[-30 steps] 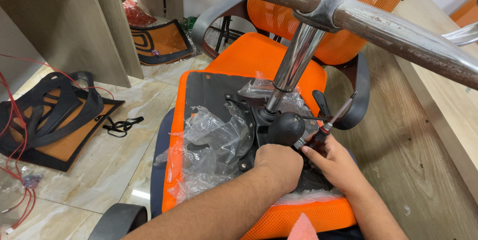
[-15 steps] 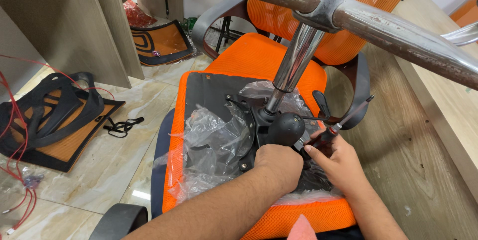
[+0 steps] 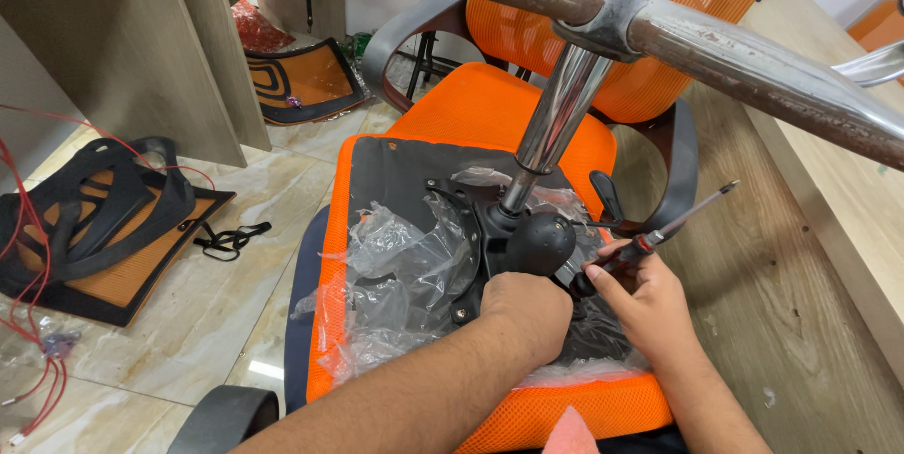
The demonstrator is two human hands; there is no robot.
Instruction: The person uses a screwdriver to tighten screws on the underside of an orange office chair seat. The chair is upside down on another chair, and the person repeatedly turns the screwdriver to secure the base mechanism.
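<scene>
Now, far left on the floor lies a black-and-orange seat panel. Moving right, crumpled clear plastic wrap covers the upturned orange chair seat. The left hand is curled shut, pressing on the black mechanism plate just below the round black knob. Right of it, the right hand pinches a screwdriver by its handle, with the tip angled up toward the right, beside the wooden counter.

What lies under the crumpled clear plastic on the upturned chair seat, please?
Under the clear plastic show the black seat underside and black mechanism plate; its lower part is hidden.
</scene>
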